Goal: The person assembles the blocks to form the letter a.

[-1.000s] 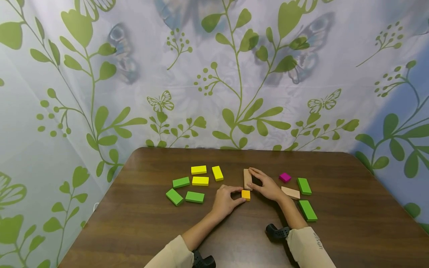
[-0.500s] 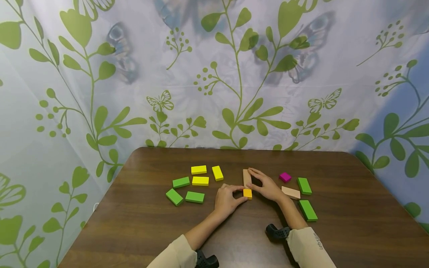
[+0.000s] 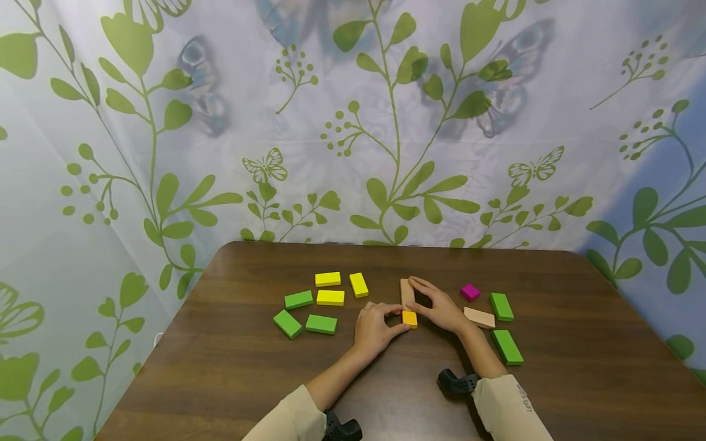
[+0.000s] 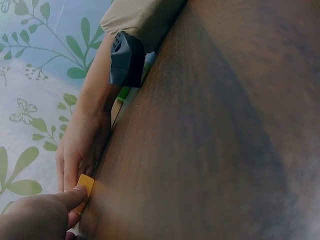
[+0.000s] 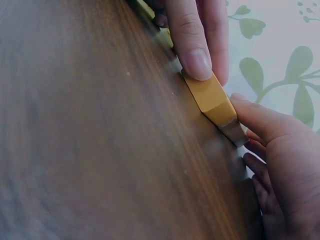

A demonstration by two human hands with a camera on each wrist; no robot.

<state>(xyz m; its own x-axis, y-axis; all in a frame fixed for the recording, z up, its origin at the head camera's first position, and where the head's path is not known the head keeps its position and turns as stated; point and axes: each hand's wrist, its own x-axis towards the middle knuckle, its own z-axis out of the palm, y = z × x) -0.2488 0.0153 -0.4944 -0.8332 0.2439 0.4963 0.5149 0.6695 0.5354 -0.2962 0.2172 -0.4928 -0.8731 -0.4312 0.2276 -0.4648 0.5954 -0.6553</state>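
Note:
My left hand [image 3: 372, 331] pinches a small orange block [image 3: 409, 319] between thumb and fingers. That block lies right at the near end of a natural wood block [image 3: 406, 293], which points away from me. My right hand [image 3: 441, 309] grips the wood block from the right, thumb near its close end and fingers at the far end. Seen from the right wrist, the left thumb presses the orange block [image 5: 210, 97], and the right thumb is at its far corner. The left wrist view shows the orange block [image 4: 86, 184] under the left thumb, the right hand behind.
Several yellow blocks [image 3: 330, 298] and several green blocks [image 3: 321, 324] lie left of the hands on the brown table [image 3: 397, 392]. To the right are a magenta block [image 3: 470, 292], another wood block [image 3: 478, 317] and two green blocks [image 3: 507, 347]. A patterned cloth [image 3: 309, 202] hangs behind.
My left hand has slid the orange block slightly right and away from me, up against the wood block's near end. The right hand has stayed in place.

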